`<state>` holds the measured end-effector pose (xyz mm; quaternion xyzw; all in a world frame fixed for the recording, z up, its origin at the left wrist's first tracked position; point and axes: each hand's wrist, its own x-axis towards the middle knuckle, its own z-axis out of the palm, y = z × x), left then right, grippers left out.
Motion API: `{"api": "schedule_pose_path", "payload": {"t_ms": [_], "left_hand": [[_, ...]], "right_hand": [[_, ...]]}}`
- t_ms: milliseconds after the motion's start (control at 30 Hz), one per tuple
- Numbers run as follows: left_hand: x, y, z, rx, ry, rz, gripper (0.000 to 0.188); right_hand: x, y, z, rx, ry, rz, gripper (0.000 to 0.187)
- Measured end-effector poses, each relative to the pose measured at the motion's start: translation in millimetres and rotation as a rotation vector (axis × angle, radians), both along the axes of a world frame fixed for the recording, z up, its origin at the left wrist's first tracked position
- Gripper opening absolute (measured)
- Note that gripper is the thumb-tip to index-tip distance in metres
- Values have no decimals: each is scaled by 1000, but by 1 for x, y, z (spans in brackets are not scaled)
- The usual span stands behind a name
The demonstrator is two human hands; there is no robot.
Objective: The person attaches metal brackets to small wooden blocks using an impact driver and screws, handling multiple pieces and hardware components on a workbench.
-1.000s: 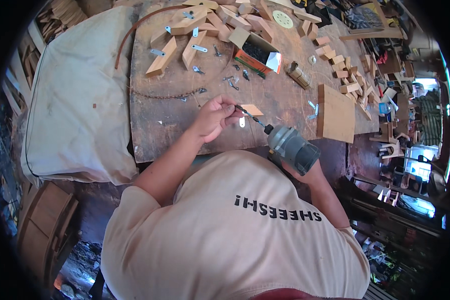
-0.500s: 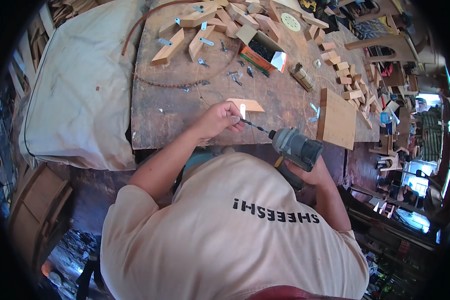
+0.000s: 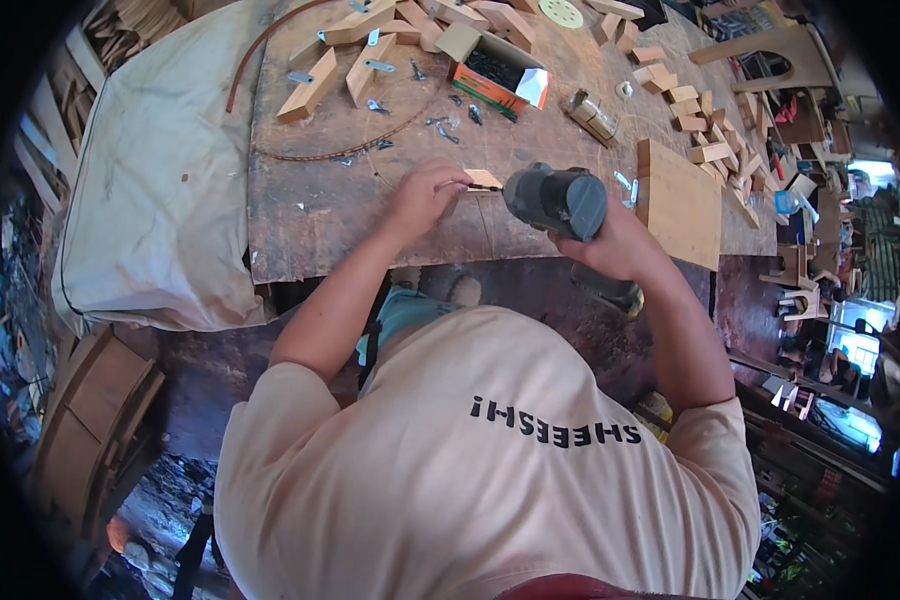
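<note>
My right hand [image 3: 625,245] grips a grey and black cordless drill [image 3: 555,200], held nearly level over the front of the workbench with its bit pointing left. The dark bit [image 3: 483,187] reaches the fingertips of my left hand [image 3: 425,203], which are pinched together at its end. Whatever small piece they hold there is too small to make out. Beneath the bit lies a small angled wood block [image 3: 486,179], partly covered by the drill and my fingers. The metal plate on that block is hidden now.
An open box of black screws [image 3: 498,72] stands beyond my hands, near angled wood blocks [image 3: 310,87] with metal plates. Small metal pieces [image 3: 440,126] lie scattered. A wide board [image 3: 678,205] and a stack of small blocks [image 3: 712,150] are on the right. Pale cloth [image 3: 160,170] covers the left.
The drill has moved forward and left, bringing its bit over the wood block. My left hand has shifted slightly left and forward, still pinched at the bit's end. The whole view has shifted a little.
</note>
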<state>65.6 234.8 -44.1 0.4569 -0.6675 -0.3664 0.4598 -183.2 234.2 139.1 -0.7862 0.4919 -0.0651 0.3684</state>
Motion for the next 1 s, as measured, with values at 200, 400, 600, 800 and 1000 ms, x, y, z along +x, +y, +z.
{"api": "schedule_pose_path", "payload": {"t_ms": [200, 400, 600, 800, 1000], "left_hand": [[-4, 3, 18, -2, 10, 13, 16], [-8, -6, 44, -38, 134, -72, 23], [-32, -5, 83, -18, 306, 128, 24], [-24, 46, -4, 236, -363, 199, 26], [-43, 57, -25, 209, -582, 417, 26]], "right_hand": [[-23, 10, -13, -36, -151, 12, 39], [-55, 34, -41, -225, -196, 109, 32], [-85, 59, -87, -285, -431, -113, 33], [-109, 61, -119, -384, -439, -120, 35], [-122, 54, -120, -326, -414, -22, 28]]}}
